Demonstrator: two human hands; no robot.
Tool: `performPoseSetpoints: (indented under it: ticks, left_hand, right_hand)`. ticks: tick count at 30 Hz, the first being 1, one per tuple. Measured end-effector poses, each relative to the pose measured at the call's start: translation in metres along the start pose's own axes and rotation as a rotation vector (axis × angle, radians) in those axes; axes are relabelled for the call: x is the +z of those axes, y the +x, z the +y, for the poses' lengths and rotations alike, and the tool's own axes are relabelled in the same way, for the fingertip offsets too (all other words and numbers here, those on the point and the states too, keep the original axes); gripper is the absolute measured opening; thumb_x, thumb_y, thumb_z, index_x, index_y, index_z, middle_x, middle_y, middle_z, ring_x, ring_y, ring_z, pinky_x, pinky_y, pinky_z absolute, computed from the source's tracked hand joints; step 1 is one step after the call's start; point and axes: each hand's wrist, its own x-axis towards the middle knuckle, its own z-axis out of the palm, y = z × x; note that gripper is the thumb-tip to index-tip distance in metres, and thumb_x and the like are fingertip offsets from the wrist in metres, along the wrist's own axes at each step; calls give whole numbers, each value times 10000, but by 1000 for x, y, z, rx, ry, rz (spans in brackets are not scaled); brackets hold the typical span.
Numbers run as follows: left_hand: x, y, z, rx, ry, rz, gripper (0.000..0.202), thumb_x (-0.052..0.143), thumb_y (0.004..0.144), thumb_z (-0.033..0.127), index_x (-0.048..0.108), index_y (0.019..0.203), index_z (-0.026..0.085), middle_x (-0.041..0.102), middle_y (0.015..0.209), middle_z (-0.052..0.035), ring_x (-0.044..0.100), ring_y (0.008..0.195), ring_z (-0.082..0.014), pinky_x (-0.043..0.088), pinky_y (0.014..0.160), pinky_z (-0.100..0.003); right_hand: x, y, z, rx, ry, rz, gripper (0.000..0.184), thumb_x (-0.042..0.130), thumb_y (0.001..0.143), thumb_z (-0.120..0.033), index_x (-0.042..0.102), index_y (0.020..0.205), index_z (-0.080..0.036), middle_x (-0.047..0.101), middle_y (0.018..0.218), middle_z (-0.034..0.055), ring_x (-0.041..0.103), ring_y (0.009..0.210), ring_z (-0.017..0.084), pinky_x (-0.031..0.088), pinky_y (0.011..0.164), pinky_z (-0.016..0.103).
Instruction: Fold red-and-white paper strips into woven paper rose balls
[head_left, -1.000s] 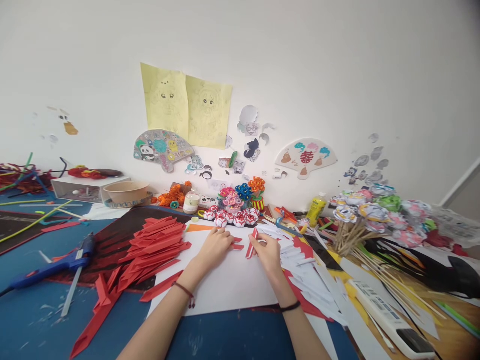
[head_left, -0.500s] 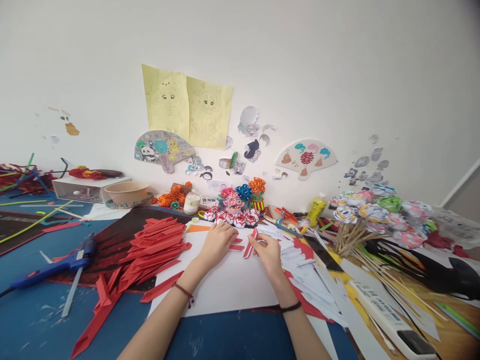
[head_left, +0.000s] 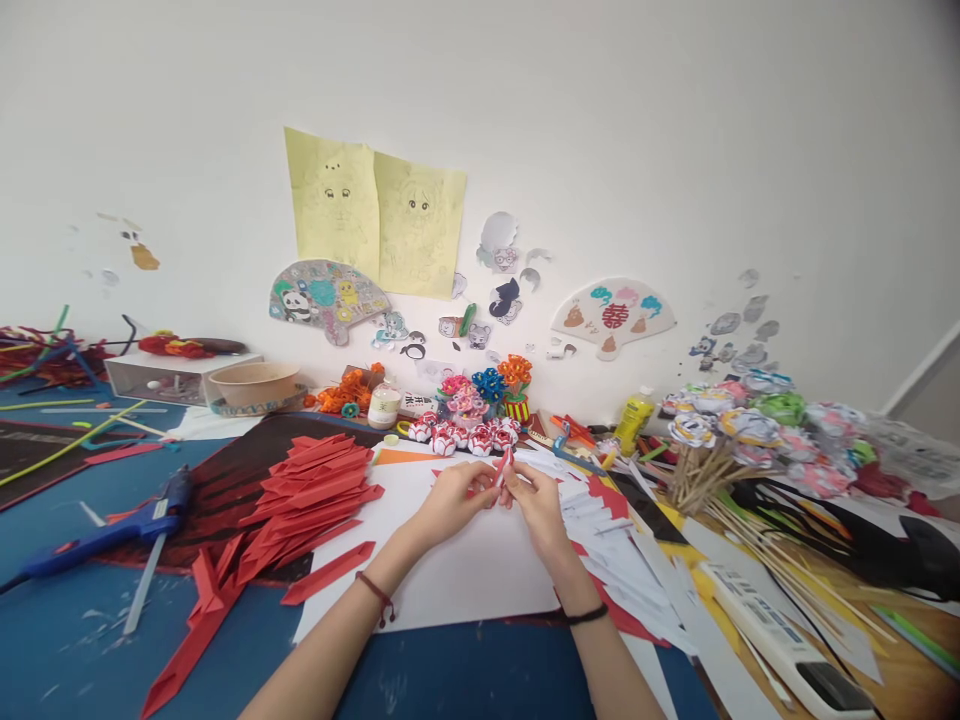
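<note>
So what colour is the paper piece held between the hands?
The paper piece is red with some white; head view.

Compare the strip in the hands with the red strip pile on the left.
The held strip shows red and white; the red pile is all red. The held strip is pinched and lifted between left hand and right hand; the red pile lies flat, untouched. Both are narrow paper.

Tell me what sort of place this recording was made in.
Probably a paper-craft work table in a home or classroom. A glue gun lies by a pile of red folded strips, paper flowers on sticks crowd the right, and the left hand and right hand pinch a red paper piece.
</note>
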Motion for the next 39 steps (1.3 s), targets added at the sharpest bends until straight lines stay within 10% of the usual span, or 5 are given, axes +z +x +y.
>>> performPoseSetpoints:
  ticks: [26,31,39]
  left_hand:
    - [-20,5,0,-90,45,105,247,518,877,336,683,824,161,720,759,-29,623,698,-155,423,647,-227]
    - [-65,-16,17,-160,382,236,189,498,880,274,667,840,200,710,778,-13,625,722,-163,395,644,-230]
    - [-96,-96,24,-389,1060,-142,173,515,823,148,648,715,171,697,773,-106,653,731,-266,398,606,-290]
  right_hand:
    - [-7,7,9,23,-102,128,358,685,725,-437,705,862,-107,587,488,-4,533,451,148,401,470,257]
    - [-8,6,9,25,-27,72,309,665,751,-413,669,866,-126,584,504,-13,533,466,143,405,484,252]
    - [2,-3,5,44,33,-177,209,607,789,-327,664,846,-135,594,585,-2,531,512,133,401,508,245]
